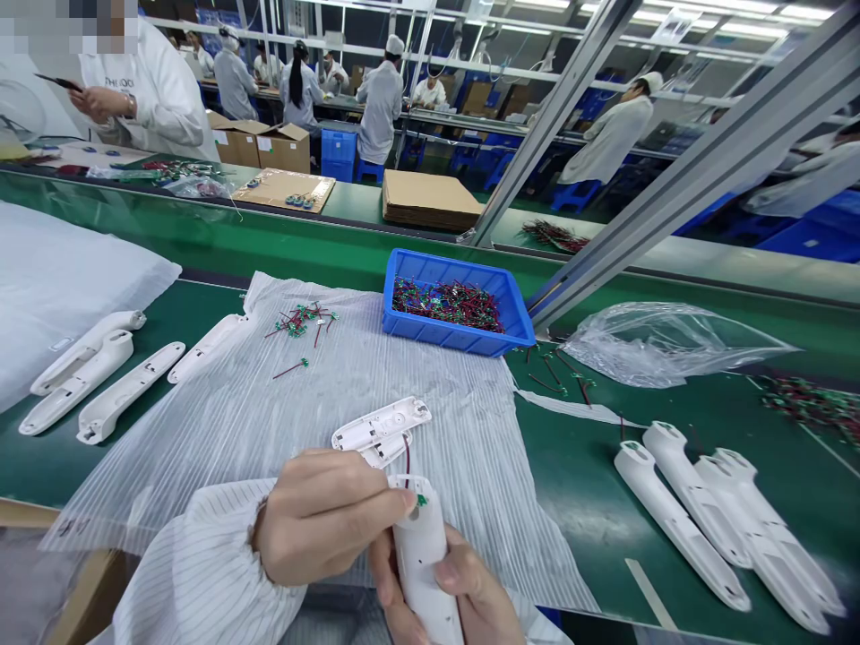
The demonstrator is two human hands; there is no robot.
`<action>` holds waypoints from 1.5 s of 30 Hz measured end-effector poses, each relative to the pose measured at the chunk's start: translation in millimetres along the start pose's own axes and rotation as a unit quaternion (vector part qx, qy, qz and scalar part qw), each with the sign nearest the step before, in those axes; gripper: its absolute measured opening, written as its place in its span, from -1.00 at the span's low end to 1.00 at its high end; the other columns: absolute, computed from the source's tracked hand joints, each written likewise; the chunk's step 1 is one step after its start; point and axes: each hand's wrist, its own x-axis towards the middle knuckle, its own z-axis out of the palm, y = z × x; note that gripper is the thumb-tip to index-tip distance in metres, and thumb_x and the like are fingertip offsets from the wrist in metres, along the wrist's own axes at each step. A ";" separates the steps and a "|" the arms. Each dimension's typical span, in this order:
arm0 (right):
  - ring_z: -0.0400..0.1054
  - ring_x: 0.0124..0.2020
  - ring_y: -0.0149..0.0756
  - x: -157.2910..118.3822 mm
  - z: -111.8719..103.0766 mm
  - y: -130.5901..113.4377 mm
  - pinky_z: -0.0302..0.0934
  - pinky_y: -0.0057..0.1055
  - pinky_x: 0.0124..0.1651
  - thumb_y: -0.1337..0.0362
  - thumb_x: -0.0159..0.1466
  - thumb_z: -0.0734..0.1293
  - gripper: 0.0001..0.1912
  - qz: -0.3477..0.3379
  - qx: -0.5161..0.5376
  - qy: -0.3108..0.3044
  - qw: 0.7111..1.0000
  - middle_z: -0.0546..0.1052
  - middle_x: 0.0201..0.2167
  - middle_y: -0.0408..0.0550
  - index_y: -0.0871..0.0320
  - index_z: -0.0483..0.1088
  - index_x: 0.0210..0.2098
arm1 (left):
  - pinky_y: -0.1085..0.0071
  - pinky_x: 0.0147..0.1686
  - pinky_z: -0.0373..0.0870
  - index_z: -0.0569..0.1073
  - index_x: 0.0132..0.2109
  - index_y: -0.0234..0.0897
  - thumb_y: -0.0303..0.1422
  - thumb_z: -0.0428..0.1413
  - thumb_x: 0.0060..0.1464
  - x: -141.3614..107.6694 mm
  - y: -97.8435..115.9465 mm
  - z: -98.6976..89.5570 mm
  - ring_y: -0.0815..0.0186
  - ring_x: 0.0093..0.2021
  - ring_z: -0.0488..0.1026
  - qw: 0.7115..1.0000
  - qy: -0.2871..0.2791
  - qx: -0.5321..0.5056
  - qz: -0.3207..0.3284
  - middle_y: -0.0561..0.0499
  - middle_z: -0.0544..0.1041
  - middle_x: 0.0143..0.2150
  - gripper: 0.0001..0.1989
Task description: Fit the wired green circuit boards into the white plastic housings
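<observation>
Right hand grasping white plastic device housing, held tilted up below the left hand. Left hand curled, fingertips on housing's top end beside small green circuit board. White shell pieces lie just beyond, on ribbed plastic sheet.

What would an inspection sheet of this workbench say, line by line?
Surface: green conveyor bench, partly covered by a ribbed translucent plastic sheet.
Job's things: a white plastic housing held up, with a small green circuit board at its end; another housing on the sheet; more housings at the left and right.
Clutter: blue crate of wired boards, clear plastic bag.
Hands: left hand and right hand both grip the held housing.
Cables: a red wire runs up from the held housing.
Surroundings: co-workers in white coats at farther benches, stacked cardboard.
</observation>
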 end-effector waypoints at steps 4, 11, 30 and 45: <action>-0.08 -0.83 -0.57 -0.5 0.4 0.9 -0.23 -0.60 -0.81 0.16 0.01 0.20 -0.69 0.011 0.016 0.012 1.000 0.24 -0.78 -0.18 0.32 0.39 -0.53 | 0.55 -0.62 0.31 0.38 -0.29 -0.44 -0.61 -0.06 0.06 -1.4 -0.4 1.1 0.44 -0.57 0.36 0.999 -0.014 0.041 -0.011 0.03 0.42 -0.57 -0.87; -0.06 -0.82 -0.58 1.7 -5.4 1.9 -0.19 -0.61 -0.80 0.19 0.02 0.21 -0.74 -0.023 -0.009 0.032 0.999 0.25 -0.77 -0.19 0.31 0.36 -0.53 | 0.46 -0.62 0.27 0.39 -0.29 -0.50 -0.61 -0.09 0.06 -3.7 -0.7 -3.0 0.39 -0.57 0.33 0.986 -0.110 0.118 0.031 -0.04 0.44 -0.55 -0.84; -0.06 -0.78 -0.56 -1.2 -1.3 3.3 -0.19 -0.57 -0.70 0.10 0.07 0.23 -0.71 -0.072 -0.108 0.111 0.985 0.23 -0.76 -0.21 0.25 0.32 -0.49 | 0.49 -0.54 0.20 0.36 -0.48 -0.37 -0.58 0.00 -0.01 3.2 10.2 11.2 0.45 -0.54 0.25 0.984 -0.023 0.014 -0.178 0.04 0.34 -0.56 -0.87; 0.00 -0.72 -0.54 -8.5 4.2 -1.6 -0.15 -0.53 -0.65 0.05 0.04 0.28 -0.69 -0.125 -0.103 0.106 0.981 0.27 -0.70 -0.18 0.21 0.35 -0.48 | 0.45 -0.39 0.36 0.42 -0.39 -0.42 -0.65 0.03 -0.04 14.6 13.7 18.3 0.39 -0.37 0.35 0.987 0.064 -0.059 -0.135 -0.04 0.47 -0.41 -0.88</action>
